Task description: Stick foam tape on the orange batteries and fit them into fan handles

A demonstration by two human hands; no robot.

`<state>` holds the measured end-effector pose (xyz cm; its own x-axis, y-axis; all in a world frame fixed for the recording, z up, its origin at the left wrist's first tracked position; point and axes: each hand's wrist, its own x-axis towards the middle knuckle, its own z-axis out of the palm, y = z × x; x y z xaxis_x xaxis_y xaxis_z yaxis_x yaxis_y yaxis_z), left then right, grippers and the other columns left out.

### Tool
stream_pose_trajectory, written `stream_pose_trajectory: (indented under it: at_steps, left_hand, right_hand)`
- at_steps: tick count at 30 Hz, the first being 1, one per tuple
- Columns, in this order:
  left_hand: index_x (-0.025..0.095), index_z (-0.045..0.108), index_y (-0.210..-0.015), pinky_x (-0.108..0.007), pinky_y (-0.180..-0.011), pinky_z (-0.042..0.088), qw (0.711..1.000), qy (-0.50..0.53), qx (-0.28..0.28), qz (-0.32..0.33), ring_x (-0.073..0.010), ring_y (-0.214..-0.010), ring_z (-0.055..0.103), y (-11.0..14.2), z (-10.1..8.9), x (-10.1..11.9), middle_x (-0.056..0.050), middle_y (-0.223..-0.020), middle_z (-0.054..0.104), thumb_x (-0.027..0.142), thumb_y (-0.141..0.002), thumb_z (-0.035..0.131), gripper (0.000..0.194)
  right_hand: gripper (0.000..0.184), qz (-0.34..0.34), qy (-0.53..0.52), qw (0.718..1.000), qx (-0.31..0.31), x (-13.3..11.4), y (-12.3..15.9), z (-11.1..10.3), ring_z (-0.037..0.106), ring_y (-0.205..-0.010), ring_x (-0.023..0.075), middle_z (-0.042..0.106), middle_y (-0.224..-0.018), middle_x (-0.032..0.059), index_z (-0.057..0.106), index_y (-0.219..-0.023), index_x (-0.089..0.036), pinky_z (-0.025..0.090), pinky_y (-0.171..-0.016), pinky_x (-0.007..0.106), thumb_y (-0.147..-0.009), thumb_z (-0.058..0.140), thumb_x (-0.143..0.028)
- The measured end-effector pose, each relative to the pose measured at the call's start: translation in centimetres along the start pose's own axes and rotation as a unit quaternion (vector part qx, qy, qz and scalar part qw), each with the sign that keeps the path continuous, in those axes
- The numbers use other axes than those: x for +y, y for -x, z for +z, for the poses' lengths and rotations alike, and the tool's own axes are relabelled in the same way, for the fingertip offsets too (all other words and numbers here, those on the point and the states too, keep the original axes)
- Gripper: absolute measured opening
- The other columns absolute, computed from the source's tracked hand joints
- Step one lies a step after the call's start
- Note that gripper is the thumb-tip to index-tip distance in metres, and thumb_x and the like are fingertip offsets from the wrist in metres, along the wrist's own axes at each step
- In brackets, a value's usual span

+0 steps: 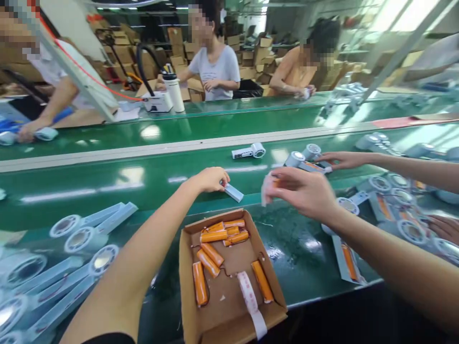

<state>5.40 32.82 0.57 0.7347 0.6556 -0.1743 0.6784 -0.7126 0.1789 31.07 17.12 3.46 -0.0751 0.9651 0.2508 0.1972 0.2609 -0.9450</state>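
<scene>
My left hand [214, 179] is closed on a light-blue handheld fan [234, 192] at the front part of the green belt. Only the fan's handle shows; my fingers hide the rest. Out to the right, my right hand [304, 191] is raised with its fingertips pinched on a thin whitish strip [266, 189], blurred at its edges. Between my forearms stands an open cardboard box [211, 329] with several orange battery packs [213, 236] and a printed white paper strip [248, 295] in it. Another handheld fan [248, 151] lies farther back on the belt.
Several fans [82, 239] are piled at the left, and more [409, 231] lie at the right, some with orange batteries showing. A co-worker's hand [340, 160] touches a fan close to my right hand. Other people sit across the belt [89, 186]; a metal post [64, 62] slants upper left.
</scene>
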Motion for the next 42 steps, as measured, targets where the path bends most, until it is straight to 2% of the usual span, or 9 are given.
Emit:
stream_pose_trajectory:
  at_steps: [3, 7, 15, 21, 29, 34, 37, 39, 42]
  left_hand:
    - [0.022, 0.08, -0.085, -0.022, -0.089, 0.051, 0.999, 0.039, 0.016, 0.018, -0.018, -0.107, 0.072, -0.3, 0.2, -0.8, -0.002, -0.121, 0.08, 0.026, -0.082, 0.066, 0.015]
    - [0.02, 0.08, -0.095, -0.024, -0.075, 0.046, 0.995, 0.085, 0.053, -0.005, -0.0173, -0.088, 0.07, -0.7, 1.0, -1.6, -0.003, -0.101, 0.081, 0.032, -0.089, 0.057, 0.026]
    - [0.02, 0.082, -0.094, -0.027, -0.07, 0.043, 0.982, 0.155, 0.099, -0.039, -0.0178, -0.075, 0.064, -1.9, 2.0, -1.4, -0.004, -0.086, 0.08, 0.033, -0.082, 0.064, 0.026]
    - [0.018, 0.082, -0.094, -0.031, -0.08, 0.05, 0.975, 0.174, 0.117, -0.07, -0.0203, -0.087, 0.07, -2.5, 2.1, -0.6, -0.007, -0.095, 0.08, 0.033, -0.088, 0.067, 0.022]
    - [0.016, 0.073, -0.097, -0.042, -0.095, 0.057, 0.974, 0.168, 0.109, -0.102, -0.0197, -0.096, 0.071, -3.1, 1.9, 0.8, -0.004, -0.1, 0.076, 0.044, -0.1, 0.068, 0.029]
    - [0.015, 0.075, -0.094, -0.039, -0.093, 0.056, 0.974, 0.136, 0.139, -0.12, -0.0236, -0.096, 0.071, -2.5, 0.4, 3.1, -0.007, -0.098, 0.077, 0.029, -0.096, 0.068, 0.016]
    - [0.018, 0.076, -0.11, -0.044, -0.109, 0.048, 0.966, 0.115, 0.194, -0.125, -0.0299, -0.118, 0.066, 0.9, 0.2, 5.5, -0.013, -0.12, 0.076, 0.024, -0.095, 0.064, 0.021]
    - [0.02, 0.075, -0.119, -0.046, -0.114, 0.045, 0.968, 0.108, 0.208, -0.092, -0.0298, -0.123, 0.063, 4.9, 1.2, 7.3, -0.012, -0.127, 0.073, 0.027, -0.097, 0.062, 0.026]
    - [0.027, 0.073, -0.127, -0.044, -0.11, 0.05, 0.983, 0.107, 0.127, 0.075, -0.0267, -0.123, 0.064, 11.3, 3.9, 9.8, -0.008, -0.132, 0.072, 0.024, -0.095, 0.065, 0.033]
  right_hand:
    - [0.016, -0.031, 0.208, 0.973, -0.099, 2.5, -5.4, 3.3, 0.078, -0.078, 0.0173, 0.08, -0.08, 0.0014, 0.071, -0.111, -0.019, 0.061, -0.082, 0.032, -0.096, 0.071, -0.026]
    - [0.02, -0.033, 0.476, 0.868, -0.137, 4.2, -7.8, 6.2, 0.079, -0.094, 0.0195, 0.083, -0.098, 0.0053, 0.07, -0.118, -0.02, 0.054, -0.081, 0.028, -0.1, 0.069, -0.029]
    - [0.03, -0.01, 0.605, 0.762, -0.228, 2.7, -8.7, 6.8, 0.077, -0.1, 0.0368, 0.08, -0.105, 0.0194, 0.072, -0.126, -0.018, 0.051, -0.077, 0.035, -0.102, 0.063, -0.033]
    - [0.034, 0.01, 0.631, 0.727, -0.271, 3.0, -8.7, 8.3, 0.076, -0.107, 0.036, 0.078, -0.115, 0.0208, 0.07, -0.134, -0.02, 0.055, -0.085, 0.038, -0.107, 0.055, -0.035]
    - [0.045, 0.041, 0.601, 0.745, -0.286, 3.4, -8.6, 8.5, 0.073, -0.118, 0.0361, 0.075, -0.128, 0.0211, 0.073, -0.131, -0.019, 0.056, -0.091, 0.041, -0.105, 0.055, -0.051]
    - [0.034, 0.026, 0.534, 0.788, -0.305, 1.5, -9.2, 6.2, 0.075, -0.111, 0.0295, 0.08, -0.121, 0.0132, 0.078, -0.124, -0.021, 0.053, -0.088, 0.033, -0.101, 0.066, -0.042]
    - [0.032, -0.002, 0.493, 0.827, -0.271, 0.0, -6.2, 2.3, 0.073, -0.111, 0.0244, 0.079, -0.125, 0.0101, 0.075, -0.129, -0.021, 0.051, -0.09, 0.03, -0.105, 0.057, -0.031]
    - [0.028, -0.003, 0.452, 0.854, -0.257, -0.4, -2.0, -0.8, 0.075, -0.099, 0.0215, 0.082, -0.111, 0.0083, 0.08, -0.117, -0.019, 0.052, -0.085, 0.029, -0.105, 0.056, -0.029]
    - [0.028, 0.027, 0.304, 0.91, -0.282, -0.1, 5.5, -4.1, 0.071, -0.069, 0.017, 0.08, -0.078, 0.0037, 0.082, -0.084, -0.018, 0.048, -0.065, 0.026, -0.097, 0.07, -0.041]
